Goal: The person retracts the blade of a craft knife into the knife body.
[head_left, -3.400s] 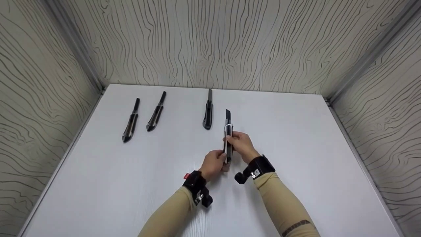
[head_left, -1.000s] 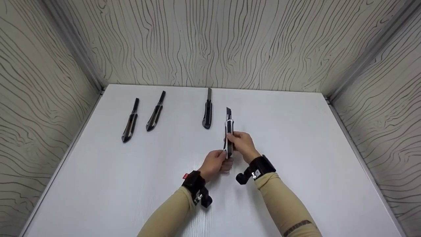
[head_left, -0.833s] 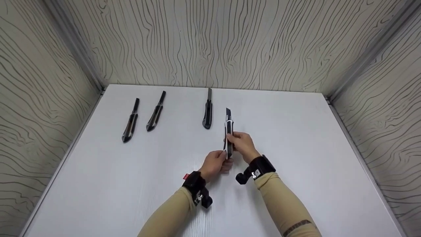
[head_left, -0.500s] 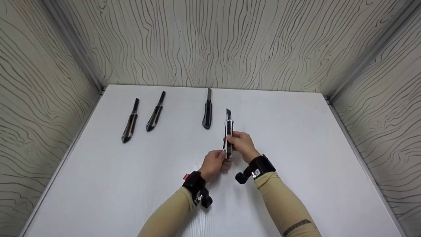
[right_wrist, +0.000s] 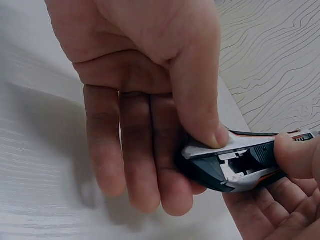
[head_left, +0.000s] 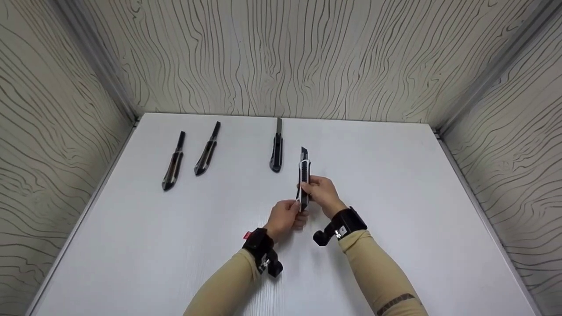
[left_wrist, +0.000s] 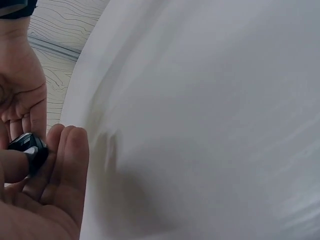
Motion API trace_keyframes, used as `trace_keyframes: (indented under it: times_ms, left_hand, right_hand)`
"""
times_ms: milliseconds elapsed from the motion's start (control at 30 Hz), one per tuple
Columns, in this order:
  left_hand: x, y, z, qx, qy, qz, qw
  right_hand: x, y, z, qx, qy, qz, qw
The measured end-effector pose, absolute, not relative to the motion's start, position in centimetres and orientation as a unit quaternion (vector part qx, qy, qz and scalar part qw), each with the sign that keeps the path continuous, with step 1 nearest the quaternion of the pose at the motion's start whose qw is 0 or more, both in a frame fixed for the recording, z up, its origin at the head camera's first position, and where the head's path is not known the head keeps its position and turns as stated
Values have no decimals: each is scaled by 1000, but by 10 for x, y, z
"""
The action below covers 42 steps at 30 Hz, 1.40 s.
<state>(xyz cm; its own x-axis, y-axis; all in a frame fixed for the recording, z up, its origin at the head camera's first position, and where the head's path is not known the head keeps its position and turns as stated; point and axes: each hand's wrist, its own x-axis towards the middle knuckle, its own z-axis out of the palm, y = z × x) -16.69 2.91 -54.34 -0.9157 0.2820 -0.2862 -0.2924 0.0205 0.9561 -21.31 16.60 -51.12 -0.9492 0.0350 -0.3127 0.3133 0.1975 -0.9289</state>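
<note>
Above the white table, both hands hold a silver-and-black snap-off utility knife (head_left: 304, 167), its blade pointing away with a short length out. My left hand (head_left: 282, 218) pinches the rear end between thumb and fingers; in the right wrist view its thumb presses the silver side by the dark end cap. My right hand (head_left: 324, 193) grips the knife's middle, with the thumb (right_wrist: 298, 157) on top behind the ribbed slider. An open slot with a white metal piece shows in the handle (right_wrist: 240, 165). In the left wrist view only the dark rear end (left_wrist: 32, 150) shows between the fingers.
Three more utility knives with blades out lie toward the back of the table (head_left: 373, 153): one at far left (head_left: 173, 170), another beside it (head_left: 206, 157), the third near the middle (head_left: 276, 151). Wood-patterned walls (head_left: 281, 57) enclose the back and sides.
The right thumb has slid back along the handle, and less blade sticks out than before. Both hands keep their hold on the knife. The three knives on the table have not moved.
</note>
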Motion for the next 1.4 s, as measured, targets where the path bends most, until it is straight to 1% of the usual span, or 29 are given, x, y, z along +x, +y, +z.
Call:
trace_keyframes:
  times_ms: [800, 1133, 1233, 1400]
  left_hand:
    - [-166, 31, -545, -4, 681, 703, 205]
    - [-166, 32, -544, -11, 693, 694, 196]
    - [-165, 31, -538, -12, 697, 691, 190]
    - [-155, 26, -515, -2, 707, 684, 179]
  right_hand:
    - [-211, 166, -516, 84, 759, -638, 101]
    - [-210, 165, -515, 90, 763, -631, 102]
    - [-209, 165, -515, 92, 763, -632, 102]
    - [-208, 164, -514, 86, 764, -631, 105]
